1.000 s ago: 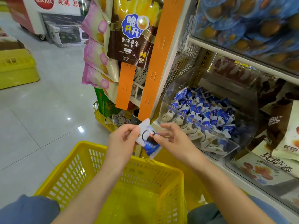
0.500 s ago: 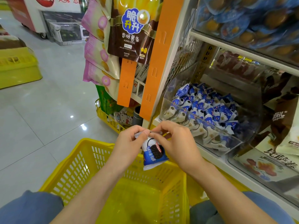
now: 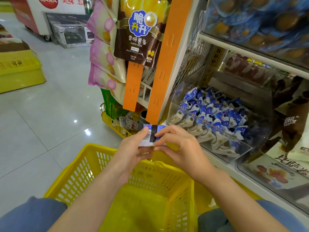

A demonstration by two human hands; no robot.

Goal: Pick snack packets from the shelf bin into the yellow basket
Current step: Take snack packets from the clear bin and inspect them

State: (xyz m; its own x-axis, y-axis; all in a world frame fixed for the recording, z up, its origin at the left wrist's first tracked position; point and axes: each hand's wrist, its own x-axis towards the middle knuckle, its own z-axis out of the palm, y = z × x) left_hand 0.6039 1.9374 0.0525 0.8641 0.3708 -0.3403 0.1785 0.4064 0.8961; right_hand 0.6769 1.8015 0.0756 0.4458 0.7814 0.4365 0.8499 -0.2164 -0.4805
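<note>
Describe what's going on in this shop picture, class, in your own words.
A person pinches one blue-and-white snack packet between the left hand and right hand, barcode side up, over the far rim of the yellow basket. The clear shelf bin to the right holds a heap of similar packets. None shows in the basket yet.

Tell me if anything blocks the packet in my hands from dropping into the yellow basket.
Nothing visible. The left hand and right hand hold the packet above the far rim of the open yellow basket.
</note>
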